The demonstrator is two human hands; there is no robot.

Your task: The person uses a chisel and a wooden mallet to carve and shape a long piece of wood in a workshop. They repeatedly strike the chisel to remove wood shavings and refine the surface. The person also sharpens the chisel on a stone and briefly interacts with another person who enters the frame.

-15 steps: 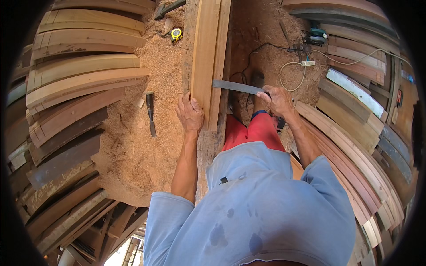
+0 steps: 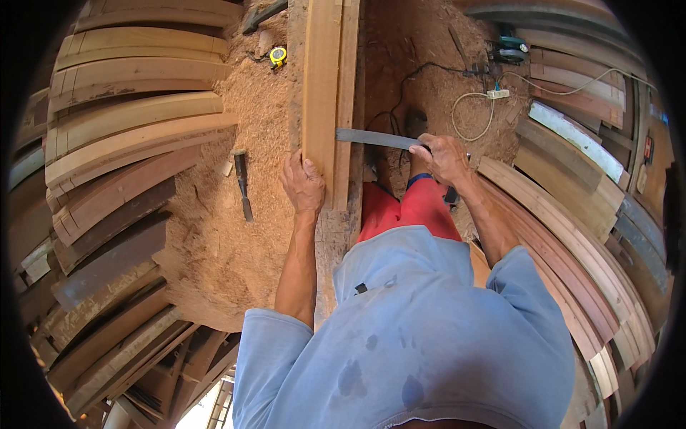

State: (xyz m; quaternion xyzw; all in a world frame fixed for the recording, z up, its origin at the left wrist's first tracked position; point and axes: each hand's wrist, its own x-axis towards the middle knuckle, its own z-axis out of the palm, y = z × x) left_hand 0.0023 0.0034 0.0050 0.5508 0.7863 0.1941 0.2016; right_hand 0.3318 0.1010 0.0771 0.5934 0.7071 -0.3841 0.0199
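A long planed wooden beam (image 2: pixel 323 93), stepped along its right side, lies lengthwise on a rough dirty plank (image 2: pixel 294 107) before me. My left hand (image 2: pixel 303 184) grips the beam's left edge near its close end, thumb on top. In my right hand (image 2: pixel 441 159) is the dark handle of a long, flat grey blade tool (image 2: pixel 379 137). Its blade points left, and the tip lies on the beam's stepped right side. Whether it has saw or file teeth is too small to make out. The right fingers are closed round the handle.
Sawdust and shavings (image 2: pixel 221 279) cover the ground. A chisel (image 2: pixel 243 186) and a yellow tape measure (image 2: pixel 277 56) lie at left. At right are a green power tool (image 2: pixel 509 51), a cord with a white socket strip (image 2: pixel 498 94) and stacked boards (image 2: pixel 550 250). More boards (image 2: pixel 136 114) line the left.
The beam and surroundings have shifted slightly left in the picture. Both hands keep their holds, and the blade stays at nearly the same place on the beam.
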